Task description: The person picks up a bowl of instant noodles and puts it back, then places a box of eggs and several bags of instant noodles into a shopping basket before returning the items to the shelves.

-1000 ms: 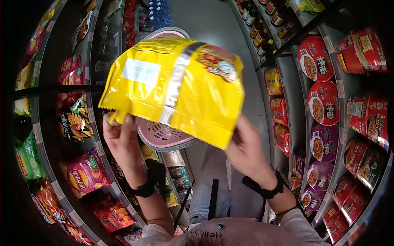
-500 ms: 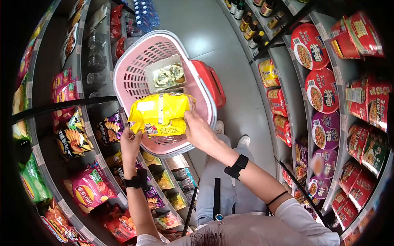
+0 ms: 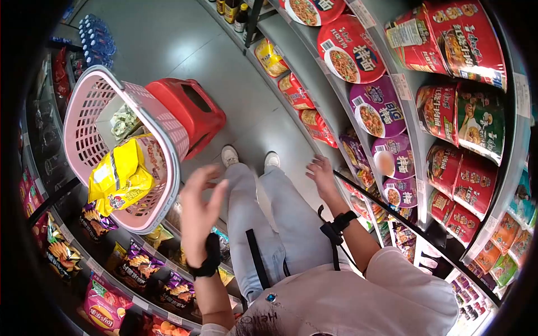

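My left hand hangs in the air just right of the pink basket, its fingers apart and a little blurred, holding nothing. Nearer the right-hand shelves, my right hand is raised with loosely spread fingers and is also without any object. A yellow snack packet rests inside the basket, leaning toward its near side. Behind it in the basket is a white open box holding green-and-white wrapped items. Neither hand touches the basket.
A red plastic stool stands against the basket. Instant noodle bowls and packs line the shelves on the right. Chip bags fill the lower left shelves. Bottled water stands at the far left on the floor side.
Both hands have let go of the yellow packet, which now lies in the basket. My hands have drawn apart and away from it, and the view has turned to the right.
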Available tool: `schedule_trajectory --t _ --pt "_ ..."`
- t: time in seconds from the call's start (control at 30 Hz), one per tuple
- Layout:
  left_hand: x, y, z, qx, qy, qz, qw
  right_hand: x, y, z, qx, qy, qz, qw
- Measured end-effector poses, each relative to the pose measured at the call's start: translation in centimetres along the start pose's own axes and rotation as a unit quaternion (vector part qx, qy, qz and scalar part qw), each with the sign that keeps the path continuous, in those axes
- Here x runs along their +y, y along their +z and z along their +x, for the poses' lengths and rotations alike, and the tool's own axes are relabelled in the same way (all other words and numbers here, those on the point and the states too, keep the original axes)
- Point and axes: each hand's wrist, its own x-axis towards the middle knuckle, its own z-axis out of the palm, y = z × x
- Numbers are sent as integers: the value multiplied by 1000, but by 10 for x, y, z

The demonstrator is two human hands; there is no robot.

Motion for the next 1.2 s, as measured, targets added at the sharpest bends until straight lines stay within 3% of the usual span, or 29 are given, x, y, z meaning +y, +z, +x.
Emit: schedule_trajectory --t 0.07,0.13,0.2,0.27,0.33,0.37,0.4,0.47,0.5,0.6,0.83,0.93,1.0,1.07,1.1,1.2 --pt "-17 73 18 -107 35 -45 993 33 -75 29 131 66 54 988" --pt "-31 146 33 -193 28 -89 977 44 -126 38 237 75 116 962" --pt "-46 215 48 -240 99 -45 965 73 -171 62 331 38 123 935" --pt "-52 276 57 -279 148 -6 949 106 -220 92 328 -65 33 942" --pt "-50 323 67 -312 158 2 937 110 -215 101 400 -160 -121 894" --pt "-48 341 73 -328 163 7 930 82 -190 87 378 -88 143 910" --pt "-44 356 78 -323 139 2 936 74 -181 82 353 -116 222 901" --pt "-36 378 87 -315 92 -7 945 79 -203 88 279 13 355 892" --pt "-32 387 88 -322 67 -23 944 80 -206 90 297 64 399 865" --pt "-27 411 91 -353 32 9 935 85 -219 95 311 -23 328 891" --pt "-68 472 94 -323 98 45 940 125 -278 131 247 4 343 906" --pt "-57 469 95 -419 40 50 906 114 -258 114 277 -15 298 914" --pt "-51 464 90 -361 55 38 930 119 -250 111 321 -35 252 912" --pt "-50 461 89 -334 72 20 940 127 -252 110 280 -20 206 937" --pt "-55 463 85 -265 112 -20 957 135 -252 108 276 -4 178 945" --pt "-61 451 80 -285 92 51 953 139 -236 88 245 5 135 960"
